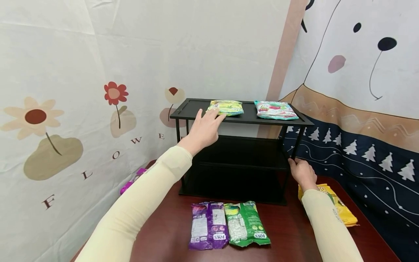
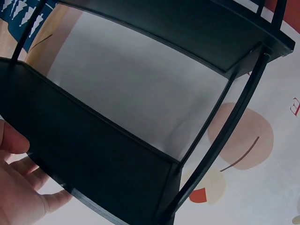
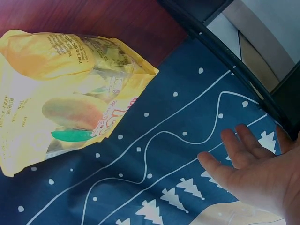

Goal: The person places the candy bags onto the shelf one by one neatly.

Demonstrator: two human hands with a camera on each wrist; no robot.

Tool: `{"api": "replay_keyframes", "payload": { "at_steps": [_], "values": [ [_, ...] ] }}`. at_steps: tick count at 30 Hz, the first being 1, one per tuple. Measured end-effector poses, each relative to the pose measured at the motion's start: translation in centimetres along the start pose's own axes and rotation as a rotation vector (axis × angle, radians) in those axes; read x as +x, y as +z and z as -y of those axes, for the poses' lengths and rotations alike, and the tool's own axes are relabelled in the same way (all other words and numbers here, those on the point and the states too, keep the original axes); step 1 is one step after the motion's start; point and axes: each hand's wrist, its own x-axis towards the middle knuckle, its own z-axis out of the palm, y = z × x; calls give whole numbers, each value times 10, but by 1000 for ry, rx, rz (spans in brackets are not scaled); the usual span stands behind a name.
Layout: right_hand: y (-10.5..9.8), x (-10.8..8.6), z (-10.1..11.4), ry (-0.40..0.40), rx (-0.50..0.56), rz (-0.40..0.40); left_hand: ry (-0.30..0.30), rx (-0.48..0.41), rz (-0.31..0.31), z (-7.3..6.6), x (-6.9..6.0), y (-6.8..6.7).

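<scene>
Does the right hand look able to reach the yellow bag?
Probably yes: the yellow bag lies near the right hand, and the right wrist view shows nothing between them.

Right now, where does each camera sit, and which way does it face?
Head: worn on the head, looking forward and down at the black rack; the left hand, right hand and both sleeved forearms show.
Left wrist: worn there, looking at the rack, with the pale backdrop behind; part of the left hand shows, lower left.
Right wrist: worn there, looking at the yellow bag and navy tree-print cloth; the right hand shows, lower right.
Shared: the head and right wrist views both include the yellow bag.
</scene>
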Motion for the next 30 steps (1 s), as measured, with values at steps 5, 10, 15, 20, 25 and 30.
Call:
{"api": "replay_keyframes", "payload": {
  "at_steps": [5,10,15,20,25,30],
  "values": [
    [2,2,1,-2,4,-9,28,-13,-75,2,-10,3],
    [3,4,1,1,-2,6,50,-30,-101,4,-21,6],
    [2,5,1,-3,-9,-1,67,-51,-151,5,-33,8],
    [1,5,0,3,-13,2,96,-55,-190,7,-50,14],
    [1,4,-1,8,-19,5,100,-54,-205,11,-68,27],
    [1,3,-2,7,-21,4,79,-89,-196,15,-84,46]
  ]
}}
